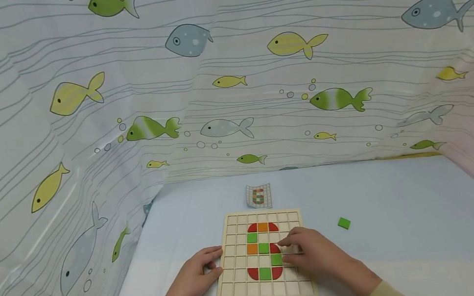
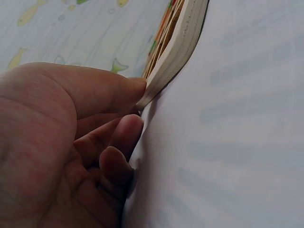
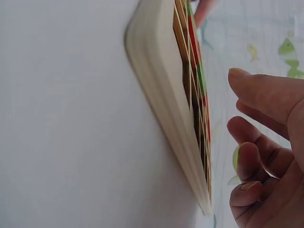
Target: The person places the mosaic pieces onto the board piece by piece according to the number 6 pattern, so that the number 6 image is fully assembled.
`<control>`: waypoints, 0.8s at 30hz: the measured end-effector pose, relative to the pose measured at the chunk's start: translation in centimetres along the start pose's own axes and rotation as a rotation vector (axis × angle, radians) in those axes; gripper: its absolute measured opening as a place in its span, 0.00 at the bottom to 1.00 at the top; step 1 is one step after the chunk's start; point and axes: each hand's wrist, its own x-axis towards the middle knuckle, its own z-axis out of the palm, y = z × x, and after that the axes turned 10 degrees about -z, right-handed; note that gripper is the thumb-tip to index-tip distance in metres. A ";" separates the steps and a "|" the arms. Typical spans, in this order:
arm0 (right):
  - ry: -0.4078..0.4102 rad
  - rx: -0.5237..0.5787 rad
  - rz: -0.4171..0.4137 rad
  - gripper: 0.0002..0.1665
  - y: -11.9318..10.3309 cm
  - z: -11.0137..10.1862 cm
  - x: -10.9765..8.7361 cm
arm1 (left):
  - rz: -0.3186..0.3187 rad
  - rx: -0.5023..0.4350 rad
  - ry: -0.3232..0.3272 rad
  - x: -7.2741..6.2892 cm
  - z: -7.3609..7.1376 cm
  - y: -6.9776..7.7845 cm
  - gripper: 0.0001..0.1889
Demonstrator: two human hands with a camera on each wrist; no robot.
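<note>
A pale wooden grid board (image 1: 241,288) lies on the table, with red rounded, orange and green square tiles set in its cells. My left hand (image 1: 195,276) touches the board's left edge with its fingertips, which the left wrist view shows meeting the rim, the other fingers loosely bent. Over the right side of the board is my right hand (image 1: 316,252), thumb and forefinger apart, beside a red rounded tile (image 1: 274,248) and a green tile (image 1: 276,260). In the right wrist view nothing shows between its fingers, and they stand off the board's edge.
Behind the board lies a small picture card (image 1: 258,196) with a similar tile pattern. A loose green square tile (image 1: 344,223) sits on the table to the right. A fish-patterned curtain (image 1: 256,91) hangs around the pale tablecloth (image 1: 406,226).
</note>
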 end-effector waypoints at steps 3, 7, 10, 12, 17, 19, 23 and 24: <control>0.014 -0.019 0.032 0.21 0.7 -0.5 -0.4 | 0.009 -0.009 0.000 -0.1 -0.1 0.1 0.24; 0.035 -0.040 0.065 0.20 1.5 -0.9 -1.0 | 0.010 -0.012 -0.007 -0.2 -0.1 0.2 0.24; 0.063 -0.062 0.083 0.21 2.0 -1.3 -1.5 | 0.007 -0.005 -0.009 -0.2 -0.1 0.2 0.24; 0.086 -0.074 0.102 0.21 2.4 -1.5 -1.8 | 0.006 -0.003 -0.009 -0.2 -0.2 0.3 0.24; 0.152 -0.082 0.170 0.21 3.3 -2.1 -2.5 | 0.008 -0.006 -0.010 -0.2 -0.2 0.3 0.24; 0.181 -0.088 0.179 0.21 3.7 -2.4 -2.9 | 0.011 -0.007 -0.011 -0.2 -0.2 0.3 0.24; 0.218 -0.100 0.166 0.21 4.4 -3.0 -3.7 | 0.022 -0.003 -0.007 -0.2 -0.2 0.3 0.24; 0.221 -0.100 0.161 0.21 4.6 -3.2 -3.8 | 0.024 0.000 -0.006 -0.2 -0.2 0.3 0.24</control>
